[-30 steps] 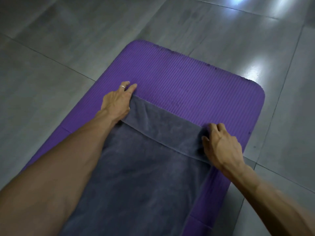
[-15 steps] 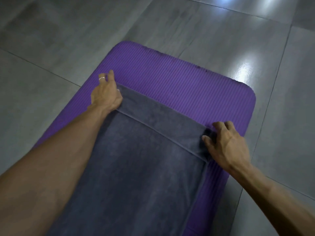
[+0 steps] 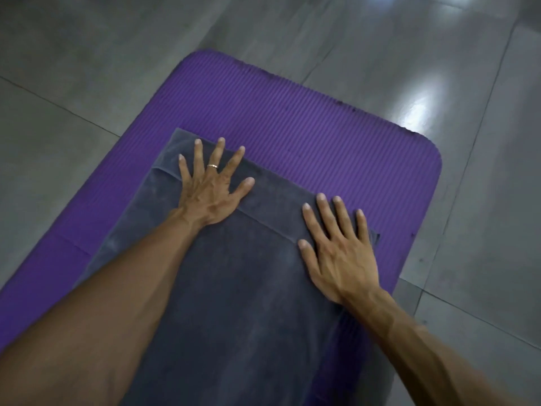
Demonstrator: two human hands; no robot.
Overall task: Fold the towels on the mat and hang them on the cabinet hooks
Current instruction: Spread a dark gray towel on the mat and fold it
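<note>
Both hands have let go of the far corners they were pinching a moment ago and now lie flat, fingers spread, on the grey towel. That towel is stretched lengthwise down the purple mat, its far end stopping short of the mat's far edge and leaving a bare band of ribbed foam beyond. The left hand presses near the towel's far left corner, the right hand near its far right corner, and a seam runs across the cloth between them. Neither hand grasps anything; they only bear down on the cloth. It looks soft, limp and light, likely to sag and crease when lifted, so I would take it by the two far corners and draw them back toward the near end. Grey floor tiles surround the mat.
</note>
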